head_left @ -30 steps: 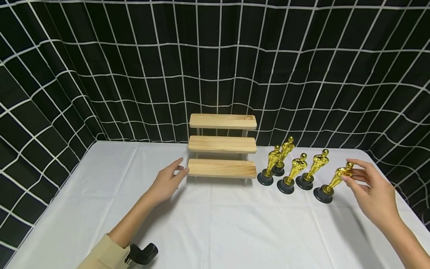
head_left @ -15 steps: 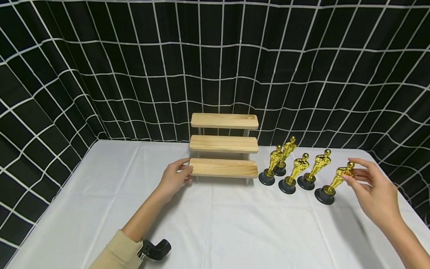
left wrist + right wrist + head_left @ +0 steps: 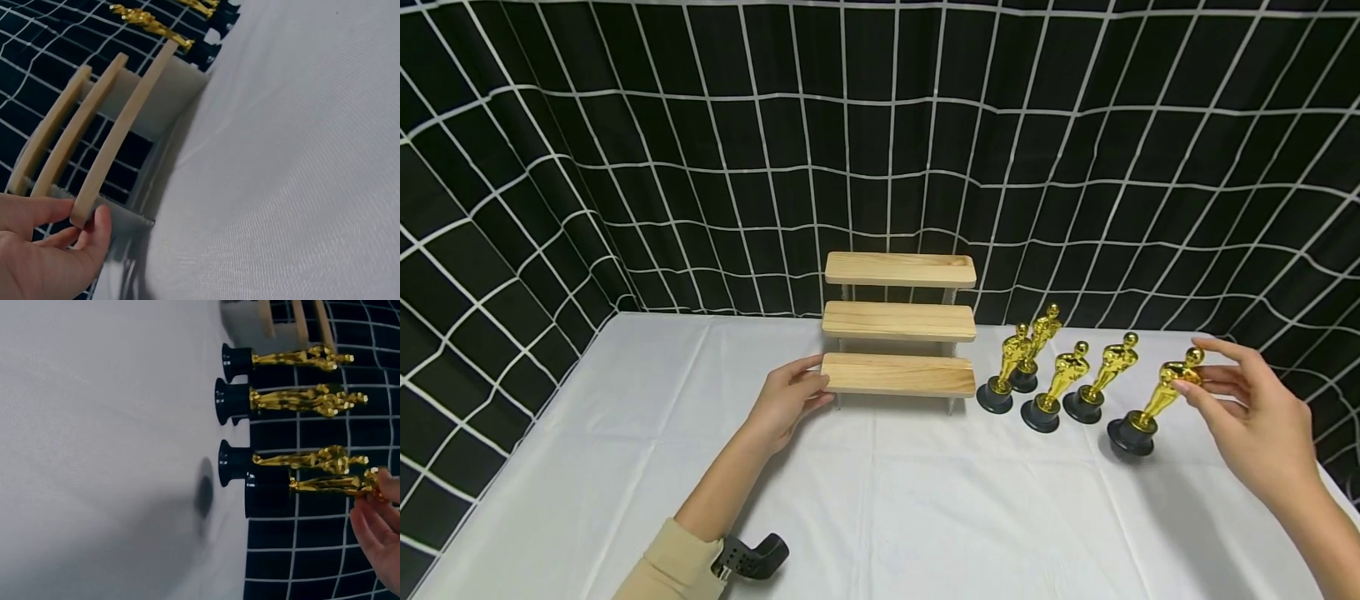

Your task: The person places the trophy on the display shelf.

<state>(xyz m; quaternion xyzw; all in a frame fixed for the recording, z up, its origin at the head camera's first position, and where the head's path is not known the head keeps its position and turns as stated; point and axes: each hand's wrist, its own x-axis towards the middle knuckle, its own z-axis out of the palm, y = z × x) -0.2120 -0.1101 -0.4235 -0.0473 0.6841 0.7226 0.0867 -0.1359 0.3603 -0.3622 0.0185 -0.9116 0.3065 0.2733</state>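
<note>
My right hand pinches a gold figure trophy by its upper body, between thumb and fingers. Its black round base is off the cloth, with a shadow below it in the right wrist view. On the other side, my left hand grips the left end of the lowest board of a three-step wooden display stand. Thumb and fingers pinch that board in the left wrist view. Several more gold trophies stand upright on the cloth between the stand and my right hand.
The stand's middle board and top board rise in steps behind the lowest one. White cloth covers the table. A black curtain with white grid lines hangs behind and at both sides.
My left hand has moved right and taken hold of the lowest board's end. My right hand has raised the trophy off the cloth, slightly up and to the right.
</note>
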